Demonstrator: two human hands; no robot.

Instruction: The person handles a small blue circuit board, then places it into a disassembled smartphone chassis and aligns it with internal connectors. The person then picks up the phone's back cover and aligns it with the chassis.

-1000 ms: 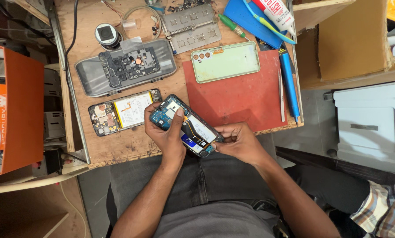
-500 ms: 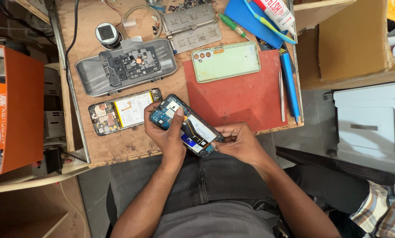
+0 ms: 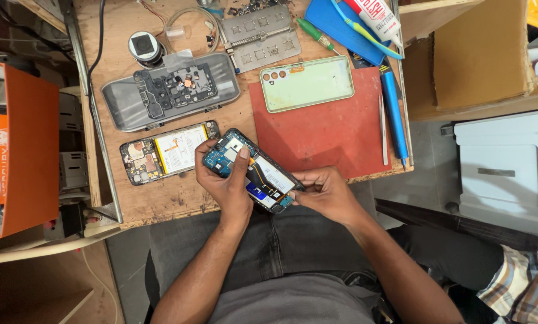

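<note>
An opened phone [image 3: 263,173] with its blue circuit board and battery exposed lies at an angle over the front edge of the wooden bench [image 3: 173,198]. My left hand [image 3: 225,180] grips its upper end, thumb pressed on the board. At the phone's lower end my right hand [image 3: 323,193] pinches the corner with its fingertips. Both hands hold the phone just above my lap.
A second opened phone [image 3: 167,151] lies left of my hands. Behind it are a grey tray with parts [image 3: 170,96], a pale green back cover [image 3: 306,83] on a red mat [image 3: 335,132], tweezers [image 3: 383,129], a blue tool [image 3: 393,114] and a metal jig [image 3: 260,36].
</note>
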